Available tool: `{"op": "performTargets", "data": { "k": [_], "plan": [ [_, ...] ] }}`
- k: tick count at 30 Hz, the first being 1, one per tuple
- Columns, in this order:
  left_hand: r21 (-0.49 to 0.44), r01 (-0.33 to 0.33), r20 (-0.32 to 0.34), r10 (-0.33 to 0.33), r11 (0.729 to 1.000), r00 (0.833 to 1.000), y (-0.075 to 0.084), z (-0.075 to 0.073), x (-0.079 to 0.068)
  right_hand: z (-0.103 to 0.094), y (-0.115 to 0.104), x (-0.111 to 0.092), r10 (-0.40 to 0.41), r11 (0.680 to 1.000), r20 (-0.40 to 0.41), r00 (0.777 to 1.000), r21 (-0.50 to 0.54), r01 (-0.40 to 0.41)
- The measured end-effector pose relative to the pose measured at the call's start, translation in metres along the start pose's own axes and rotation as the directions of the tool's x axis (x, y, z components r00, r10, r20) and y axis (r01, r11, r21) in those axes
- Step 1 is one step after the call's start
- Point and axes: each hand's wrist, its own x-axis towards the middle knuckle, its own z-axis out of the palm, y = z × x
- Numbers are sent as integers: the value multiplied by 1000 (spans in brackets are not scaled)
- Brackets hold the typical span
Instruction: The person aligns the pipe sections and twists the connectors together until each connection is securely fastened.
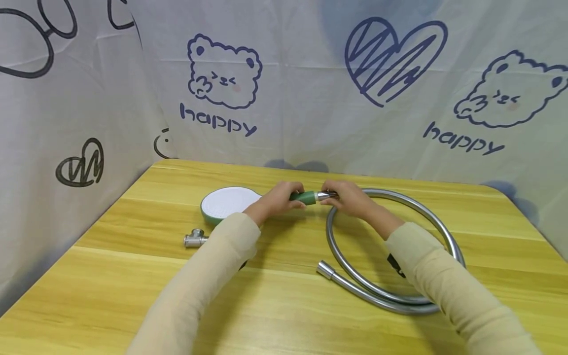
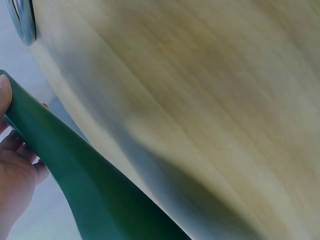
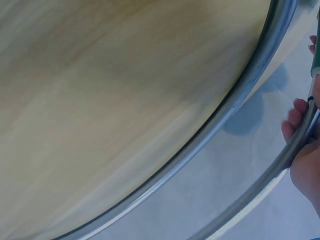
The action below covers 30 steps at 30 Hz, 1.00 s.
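In the head view a shower head (image 1: 230,201) with a white round face and a green handle lies face up, tilted, left of centre. My left hand (image 1: 284,195) grips its green handle, which also fills the lower left of the left wrist view (image 2: 85,165). Against the handle's end sits the metal connector (image 1: 325,195) of a silver shower hose (image 1: 426,212). My right hand (image 1: 348,197) holds that hose end. In the right wrist view, the right hand's fingers (image 3: 294,117) curl round the hose. Whether the joint is threaded together cannot be told.
The hose coils on the wooden table (image 1: 275,305), its other metal end (image 1: 326,269) pointing left near the middle. A small chrome fitting (image 1: 195,238) lies beside the left forearm, partly hidden by the sleeve. A printed white cloth (image 1: 310,98) hangs behind the table.
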Motion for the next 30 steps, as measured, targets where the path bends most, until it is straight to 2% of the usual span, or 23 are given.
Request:
{"op": "performTargets", "data": {
  "k": [5, 10, 16, 20, 24, 28, 30],
  "plan": [
    [-12, -6, -6, 6, 1000, 1000, -2, 1, -2, 2, -1, 1, 17, 999, -9, 1000, -45, -18],
    [-20, -25, -17, 24, 999, 1000, -4, 3, -1, 4, 0, 3, -4, 993, 6, 1000, -121, 5],
    [-11, -25, -13, 25, 1000, 1000, -6, 7, -2, 3, 2, 4, -18, 990, 42, 999, -141, 24],
    [47, -33, 21, 32, 998, 999, -3, 7, -3, 3, 1, 6, 16, 988, 121, 993, -153, 2],
    [80, -6, 63, 1, 997, 998, 0, 4, -4, 1, 0, 9, 61, 990, 210, 976, -137, -33],
    [9, 15, 26, -16, 1000, 1000, 4, -1, -1, -5, -1, 10, 114, 991, 181, 977, -95, -98],
    [-9, -1, 4, 1, 1000, 1000, 5, -2, 0, -8, -1, 10, 122, 989, 159, 980, -105, -106]
  ]
}}
